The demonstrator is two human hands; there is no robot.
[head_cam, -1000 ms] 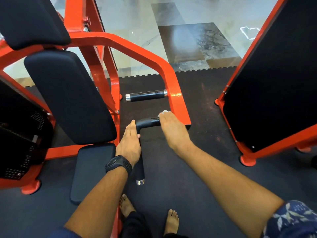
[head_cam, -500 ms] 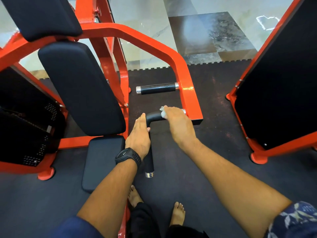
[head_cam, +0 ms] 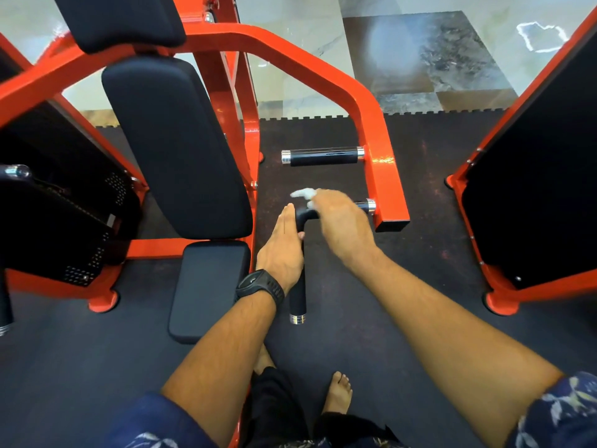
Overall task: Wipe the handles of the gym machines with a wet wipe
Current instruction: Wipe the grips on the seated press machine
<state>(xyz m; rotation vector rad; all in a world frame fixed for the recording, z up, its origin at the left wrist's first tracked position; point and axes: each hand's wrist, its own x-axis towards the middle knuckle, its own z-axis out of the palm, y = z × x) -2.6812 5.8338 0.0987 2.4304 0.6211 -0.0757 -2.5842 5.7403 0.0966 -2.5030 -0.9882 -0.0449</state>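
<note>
Two bare feet, one (head_cam: 337, 392) in plain sight, stand on the dark rubber gym mat (head_cam: 420, 318) as a person in blue leaf-print sleeves (head_cam: 562, 412) reaches both arms toward an orange chest-press machine. The left hand (head_cam: 281, 250), a black watch (head_cam: 261, 286) on its wrist, lies with its fingers straight and together against the left side of the L-shaped black handle (head_cam: 298, 295), along the upright length that ends in a chrome cap. Only a thumb tip shows beside the bar, and how far the thumb wraps it cannot be told. The right hand (head_cam: 342, 224), blurred, is curled over the handle's horizontal length near its bend and pinches a crumpled white wet wipe (head_cam: 303, 194), which sticks out past the fingers just above the bar. Left of the hands are the machine's black seat pad (head_cam: 206, 286) and, above it, the tilted black back pad (head_cam: 174, 143). Beyond the hands, a second, straight black handle (head_cam: 323, 156) juts from the same orange frame arm (head_cam: 371, 124), apart from both hands. A black-panelled machine (head_cam: 533, 189) on an orange base stands to the right. Farther off, the mat's toothed edge meets a polished marble floor (head_cam: 436, 53).
</note>
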